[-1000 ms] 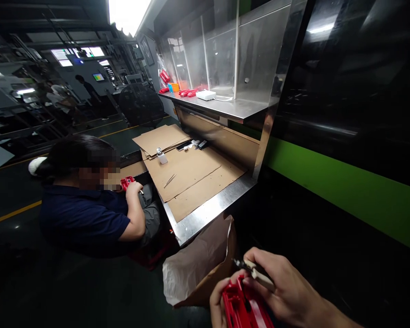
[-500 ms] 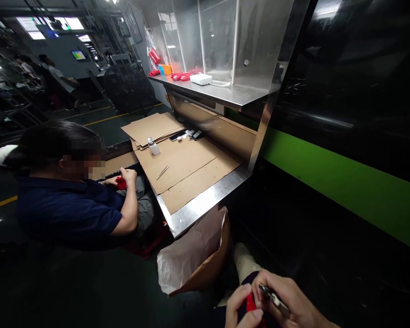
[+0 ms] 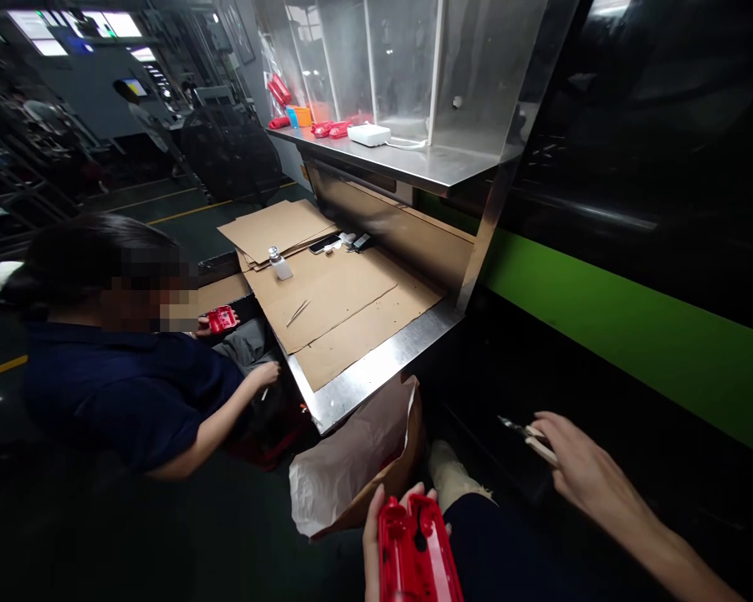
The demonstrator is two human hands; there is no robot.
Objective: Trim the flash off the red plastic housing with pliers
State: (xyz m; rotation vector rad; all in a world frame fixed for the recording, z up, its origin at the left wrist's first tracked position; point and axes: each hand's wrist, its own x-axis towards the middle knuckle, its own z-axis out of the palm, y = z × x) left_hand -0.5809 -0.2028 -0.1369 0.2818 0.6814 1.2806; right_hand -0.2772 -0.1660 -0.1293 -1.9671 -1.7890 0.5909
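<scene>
My left hand (image 3: 371, 535) is wrapped round a red plastic housing (image 3: 436, 556) at the bottom of the head view. Its hollow inner side, with moulded recesses, faces up. Over to the right, my right hand (image 3: 571, 456) is closed on a pair of small pliers or cutters (image 3: 533, 439) with pale handles. Their metal tip points up and left, well apart from the red part. Just beyond my left hand stands a paper sack (image 3: 345, 477) with a white lining, its mouth open.
A co-worker (image 3: 119, 376) sits at left, holding another red part (image 3: 222, 318). Cardboard (image 3: 351, 309) covers the metal bench, with tweezers (image 3: 298, 313), a small bottle (image 3: 280, 263) and a phone on it. Red parts (image 3: 331, 130) and a white box (image 3: 369, 135) sit on the shelf above.
My hands have moved apart: the right has swung up and right with the pliers, and the left now shows the red housing's hollow side. The co-worker's near arm has lowered.
</scene>
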